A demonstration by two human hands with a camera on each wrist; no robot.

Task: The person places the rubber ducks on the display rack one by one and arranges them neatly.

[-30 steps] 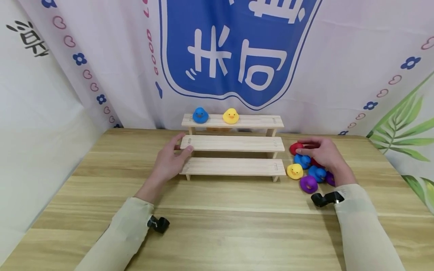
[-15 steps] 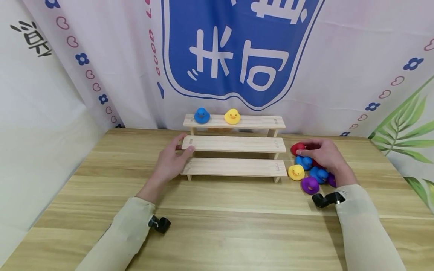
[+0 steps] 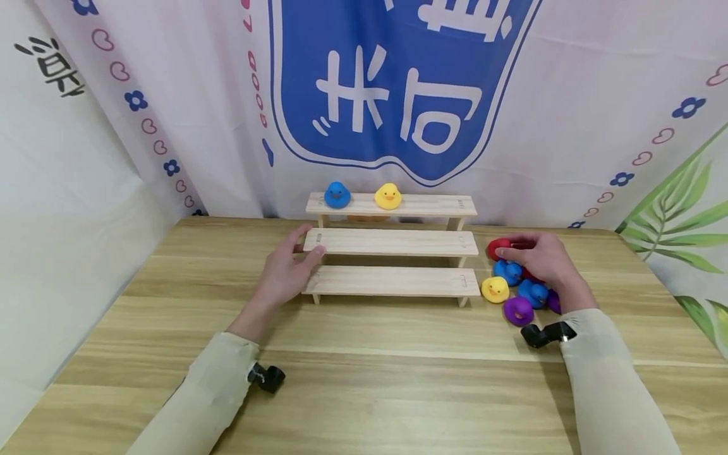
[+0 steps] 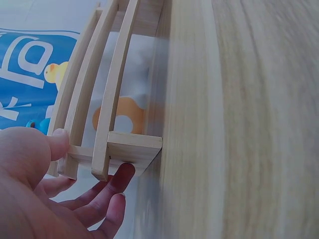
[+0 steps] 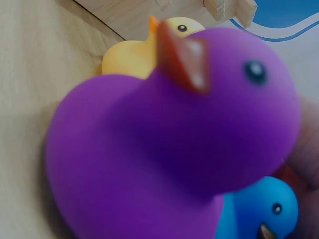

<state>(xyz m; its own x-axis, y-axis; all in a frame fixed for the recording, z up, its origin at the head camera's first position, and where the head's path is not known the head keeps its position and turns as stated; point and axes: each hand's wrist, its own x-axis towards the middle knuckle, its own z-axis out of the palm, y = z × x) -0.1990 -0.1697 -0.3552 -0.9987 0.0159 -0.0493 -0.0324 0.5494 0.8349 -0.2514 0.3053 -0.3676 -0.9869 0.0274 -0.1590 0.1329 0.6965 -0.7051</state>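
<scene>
A three-step wooden display shelf [image 3: 392, 242] stands at the back of the table. My left hand [image 3: 286, 268] holds its left end, thumb on the middle board; in the left wrist view, fingertips [image 4: 124, 174] touch the side support. To the right of the shelf, my right hand [image 3: 543, 258] pinches a red rubber duck [image 3: 496, 247] between thumb and fingers. Beneath and around that hand lie a blue duck [image 3: 508, 272], a yellow duck [image 3: 495, 289] and a purple duck [image 3: 519, 311]. The purple duck hides most of the hand in the right wrist view.
On the top board sit a blue duck [image 3: 337, 195] at the left and a yellow duck [image 3: 388, 196] near the middle. Another blue duck [image 3: 533, 293] lies in the pile. A printed curtain [image 3: 227, 139] hangs right behind the table [image 3: 364, 379].
The red duck and the right hand's grip look nearly the same throughout. The left hand stays on the shelf's end. Only the head view shifts slightly.
</scene>
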